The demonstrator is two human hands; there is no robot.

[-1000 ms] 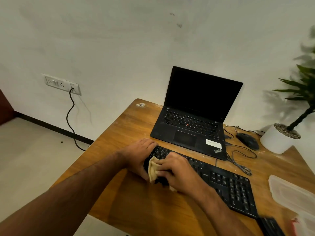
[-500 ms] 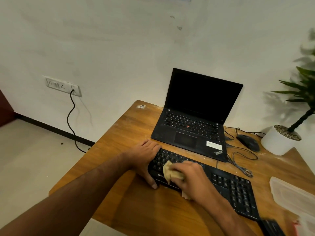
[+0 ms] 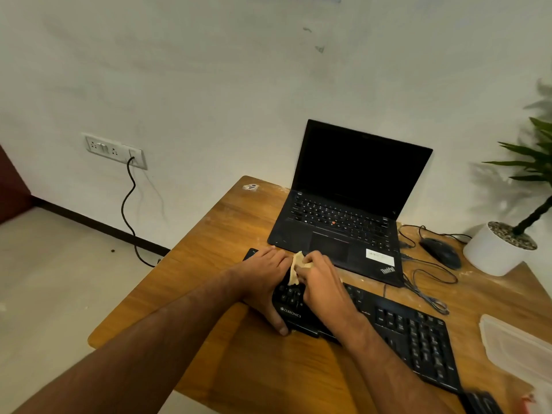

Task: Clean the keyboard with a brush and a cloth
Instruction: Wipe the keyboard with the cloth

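A black keyboard (image 3: 412, 330) lies across the wooden table (image 3: 227, 234) in front of the laptop. My left hand (image 3: 265, 279) holds the keyboard's left end, thumb on the front edge and fingers lying over the top. My right hand (image 3: 322, 282) grips a small beige cloth (image 3: 296, 265) and presses it onto the keys near the keyboard's back left part. Both hands are almost touching. No brush is visible.
An open black laptop (image 3: 343, 222) stands just behind the hands. A black mouse (image 3: 440, 251) with tangled cables lies to its right, beside a white plant pot (image 3: 493, 252). A clear plastic container (image 3: 519, 351) sits at the right edge. A dark object (image 3: 481, 401) lies at the bottom right.
My right hand has moved the cloth over the keys, first rightward and then toward the keyboard's back edge. My left hand has stayed on the left end.
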